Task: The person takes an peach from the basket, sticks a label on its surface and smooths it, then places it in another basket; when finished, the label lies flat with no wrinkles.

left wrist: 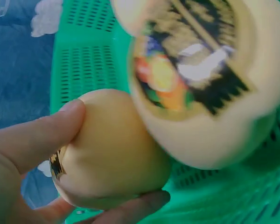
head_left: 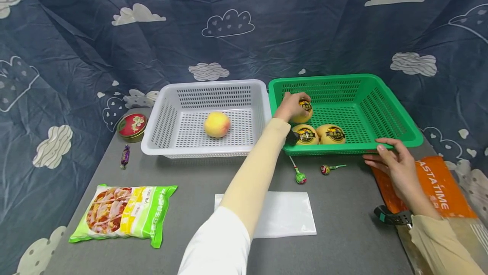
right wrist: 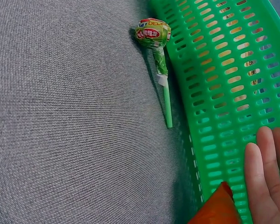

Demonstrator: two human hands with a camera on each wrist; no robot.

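Observation:
My left hand reaches into the left part of the green basket and grips a pale yellow pear with a black label. In the left wrist view, thumb and fingers lie around its sides. Two more labelled pears, one beside the other, sit at the basket's front wall. At the front right rim, my right hand touches the green basket, its fingers straight along the slotted wall in the right wrist view.
A white basket holding a peach stands left of the green one. In front lie two lollipops, one left of the other, and a white sheet. Food bags, one green, one orange, a wrapped candy and round tin flank them.

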